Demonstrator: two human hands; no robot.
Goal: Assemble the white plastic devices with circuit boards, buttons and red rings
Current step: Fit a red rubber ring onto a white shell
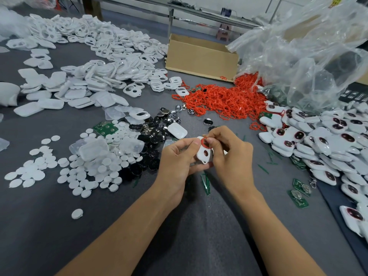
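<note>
My left hand (pixel 177 156) grips a white plastic shell (pixel 204 154) with two oval holes, held just above the grey table. My right hand (pixel 225 148) pinches a red ring (pixel 203 142) against the shell's upper hole. A heap of red rings (pixel 223 100) lies behind my hands. Black and chrome buttons (pixel 157 136) are scattered to the left of my hands. Green circuit boards (pixel 104 127) lie further left, with more circuit boards (pixel 299 193) at the right. Finished white devices (pixel 322 148) with dark oval windows are piled at the right.
White empty shells (pixel 103 56) cover the far left of the grey table (pixel 189 226). White round pads (pixel 79 168) and small clear boxes (pixel 93 149) lie at the left. A cardboard box (pixel 199 58) and a crumpled clear plastic bag (pixel 308 56) stand behind the rings.
</note>
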